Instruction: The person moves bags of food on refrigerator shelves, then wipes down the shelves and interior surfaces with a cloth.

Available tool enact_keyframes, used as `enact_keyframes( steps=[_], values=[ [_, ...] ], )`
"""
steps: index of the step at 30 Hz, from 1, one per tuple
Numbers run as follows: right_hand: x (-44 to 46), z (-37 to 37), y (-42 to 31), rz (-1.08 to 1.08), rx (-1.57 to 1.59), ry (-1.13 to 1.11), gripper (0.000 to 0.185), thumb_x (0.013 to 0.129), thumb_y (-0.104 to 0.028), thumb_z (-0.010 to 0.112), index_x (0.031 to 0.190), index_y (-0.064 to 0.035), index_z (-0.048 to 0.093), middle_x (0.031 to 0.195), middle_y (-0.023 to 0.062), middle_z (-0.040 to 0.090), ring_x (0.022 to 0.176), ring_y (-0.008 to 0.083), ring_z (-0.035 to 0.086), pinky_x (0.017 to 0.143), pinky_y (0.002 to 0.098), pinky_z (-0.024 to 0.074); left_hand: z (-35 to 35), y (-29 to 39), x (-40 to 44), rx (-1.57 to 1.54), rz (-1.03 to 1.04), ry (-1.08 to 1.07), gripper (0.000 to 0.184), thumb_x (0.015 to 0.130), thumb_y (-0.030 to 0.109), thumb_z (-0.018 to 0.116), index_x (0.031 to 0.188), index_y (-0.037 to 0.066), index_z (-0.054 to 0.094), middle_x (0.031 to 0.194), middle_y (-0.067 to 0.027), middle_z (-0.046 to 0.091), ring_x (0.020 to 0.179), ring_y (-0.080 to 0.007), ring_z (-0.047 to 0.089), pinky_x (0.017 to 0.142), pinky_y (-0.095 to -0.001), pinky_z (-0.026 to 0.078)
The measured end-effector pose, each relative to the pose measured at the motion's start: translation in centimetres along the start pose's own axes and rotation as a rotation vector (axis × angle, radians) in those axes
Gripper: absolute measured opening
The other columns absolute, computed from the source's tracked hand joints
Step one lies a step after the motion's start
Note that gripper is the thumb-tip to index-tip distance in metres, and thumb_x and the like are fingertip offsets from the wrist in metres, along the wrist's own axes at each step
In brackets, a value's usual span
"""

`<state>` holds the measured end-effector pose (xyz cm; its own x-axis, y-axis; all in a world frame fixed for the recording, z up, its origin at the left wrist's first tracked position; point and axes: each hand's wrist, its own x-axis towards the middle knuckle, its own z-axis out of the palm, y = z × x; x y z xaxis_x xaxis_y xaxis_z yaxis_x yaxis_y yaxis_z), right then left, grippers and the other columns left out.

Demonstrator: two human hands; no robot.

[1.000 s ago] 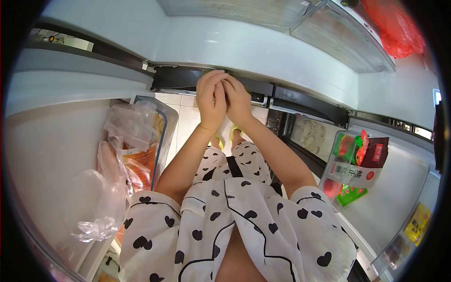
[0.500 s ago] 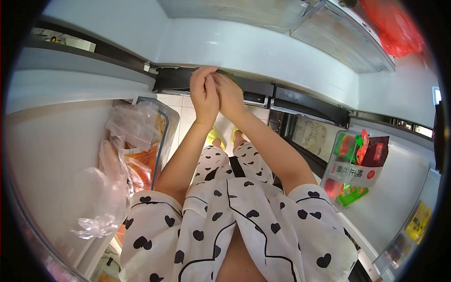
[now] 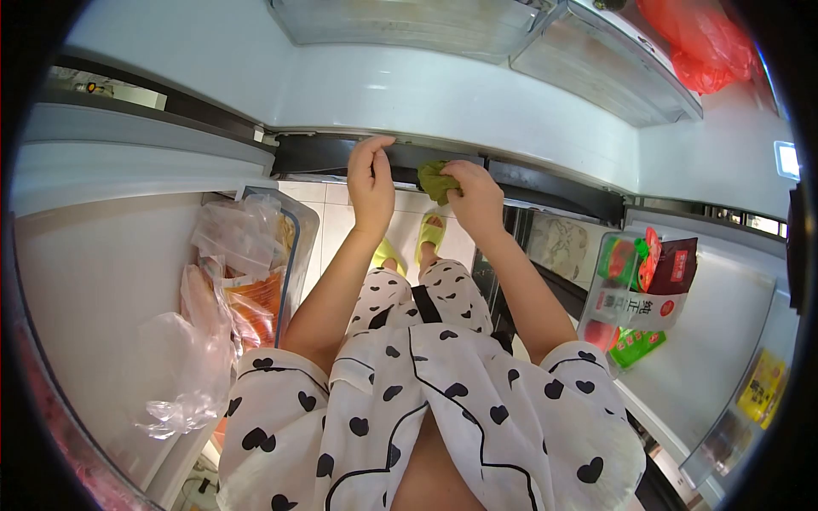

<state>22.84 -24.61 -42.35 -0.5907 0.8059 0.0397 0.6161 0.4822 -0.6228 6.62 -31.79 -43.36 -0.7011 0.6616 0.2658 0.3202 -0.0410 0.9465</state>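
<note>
Pinched in the fingers of my right hand (image 3: 479,204) is a crumpled olive-green cloth (image 3: 436,181). It lies against the dark front edge (image 3: 328,156) below the fridge compartment. My left hand (image 3: 371,192) is to the left of the cloth and apart from it. Its fingers are loosely bent toward the right at that same dark edge, and I see nothing held in them. The white fridge interior (image 3: 460,106) is just beyond both hands.
Fridge doors stand open on both sides. Plastic bags (image 3: 243,238) fill the left door bin; packets (image 3: 652,298) sit in the right one. Clear drawers (image 3: 417,24) and a red plastic bag (image 3: 703,47) are above. Yellow-green slippers (image 3: 432,230) show on the tiled floor.
My two hands have separated. My right hand has moved right and slightly toward me with the green cloth, which was mostly hidden before. My left hand stays near the same spot.
</note>
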Motion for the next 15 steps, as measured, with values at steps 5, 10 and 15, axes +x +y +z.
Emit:
enact_keyframes(
  steps=[5,10,15],
  values=[
    [2.0,-4.3,-0.4,0.402,0.726,-0.069,0.031,0.073,0.000,0.056,0.103,-0.0051,0.063,0.097,0.0062,0.065,0.089,0.0185,0.063,0.077,0.0298,0.0507,0.8,1.0,0.1,0.014,0.011,-0.067,0.020,0.094,0.001,0.044,0.102,0.000,0.062,0.102,-0.0079,0.060,0.095,-0.0170,0.055,0.087,-0.0268,0.042],
    [6.2,-6.9,-0.2,0.347,0.841,0.258,0.048,0.075,0.000,0.059,0.121,-0.0069,0.049,0.112,0.0145,0.056,0.101,0.0216,0.056,0.084,0.0321,0.0479,2.3,2.5,1.3,-0.024,0.044,-0.075,0.020,0.094,0.000,0.044,0.102,0.001,0.062,0.101,-0.0082,0.060,0.093,-0.0170,0.055,0.085,-0.0266,0.042],
    [7.9,-5.2,3.4,-0.050,-0.321,0.540,0.048,0.080,-0.004,0.063,0.127,-0.0108,0.052,0.119,0.0200,0.054,0.114,0.0321,0.051,0.095,0.0383,0.0446,2.5,2.9,2.3,-0.049,0.046,-0.074,0.020,0.093,-0.001,0.044,0.102,0.001,0.062,0.101,-0.0079,0.060,0.093,-0.0166,0.055,0.085,-0.0262,0.041]
  ],
)
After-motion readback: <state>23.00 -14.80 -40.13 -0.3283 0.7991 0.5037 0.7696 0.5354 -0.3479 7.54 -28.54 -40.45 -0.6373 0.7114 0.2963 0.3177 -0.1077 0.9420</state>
